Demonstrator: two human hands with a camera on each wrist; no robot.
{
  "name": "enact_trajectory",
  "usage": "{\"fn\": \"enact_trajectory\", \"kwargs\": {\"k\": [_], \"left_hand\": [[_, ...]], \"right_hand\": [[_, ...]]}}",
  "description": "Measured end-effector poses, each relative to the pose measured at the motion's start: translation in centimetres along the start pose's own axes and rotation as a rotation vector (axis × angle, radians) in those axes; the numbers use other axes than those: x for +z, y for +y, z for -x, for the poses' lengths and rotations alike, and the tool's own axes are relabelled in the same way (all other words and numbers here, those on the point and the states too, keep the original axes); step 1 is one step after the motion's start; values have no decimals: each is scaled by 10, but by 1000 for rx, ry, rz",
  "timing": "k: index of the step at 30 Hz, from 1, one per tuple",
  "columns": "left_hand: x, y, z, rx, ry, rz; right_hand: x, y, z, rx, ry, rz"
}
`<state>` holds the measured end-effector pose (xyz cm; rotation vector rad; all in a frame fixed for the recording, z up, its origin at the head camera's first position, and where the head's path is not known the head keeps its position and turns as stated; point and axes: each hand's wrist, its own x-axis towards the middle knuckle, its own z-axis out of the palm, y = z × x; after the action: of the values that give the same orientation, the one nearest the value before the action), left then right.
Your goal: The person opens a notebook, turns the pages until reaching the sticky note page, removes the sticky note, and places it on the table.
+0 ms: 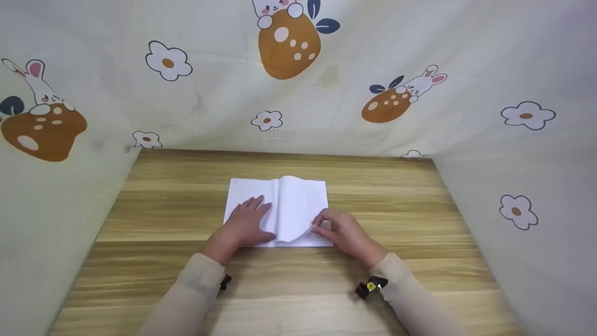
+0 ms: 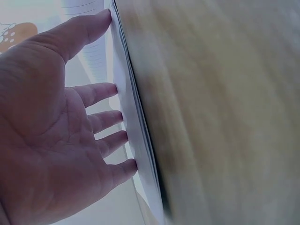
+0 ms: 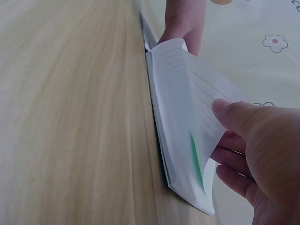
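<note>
An open notebook [image 1: 298, 205] with white lined pages lies on the wooden table, its spine running away from the person. My left hand [image 1: 245, 224] rests with spread, straight fingers on the left page, the thumb near the spine. In the left wrist view the fingertips [image 2: 123, 116] press the page. My right hand [image 1: 343, 231] pinches the lower right corner of a page between thumb and fingers. That page [image 3: 206, 98] is lifted and curved in the right wrist view, with more pages beneath it and a green streak near the lower edge.
The wood-grain table [image 1: 382, 196] extends around the notebook. A pale cloth [image 1: 210, 107] printed with rabbits, strawberries and flowers walls it at the back and both sides. Each wrist wears a black strap-mounted device [image 1: 371, 286].
</note>
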<state>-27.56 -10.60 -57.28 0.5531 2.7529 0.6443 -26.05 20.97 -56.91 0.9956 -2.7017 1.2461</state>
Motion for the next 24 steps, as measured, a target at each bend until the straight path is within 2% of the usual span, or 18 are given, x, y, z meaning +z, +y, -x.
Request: {"fn": "enact_trajectory", "kwargs": {"k": [8,10,13,16,18,24], "left_hand": [[-5,-1,0,9,-4,11],[-9,1,0,11,33,33],[-13,6,-1,20,124,79],[-16,17,-1,52,212,131],[-16,28,0,78,248,176],[-14,59,5,146,268,268]], "right_hand": [[-4,-7,-4,-3,20,-36],[-4,-8,-4,-11,25,-36],[-5,-11,-6,-26,29,-49],[-6,-14,-7,-38,27,-54],[-6,-15,-8,-44,25,-54],[-7,-18,-12,-50,31,-32]]}}
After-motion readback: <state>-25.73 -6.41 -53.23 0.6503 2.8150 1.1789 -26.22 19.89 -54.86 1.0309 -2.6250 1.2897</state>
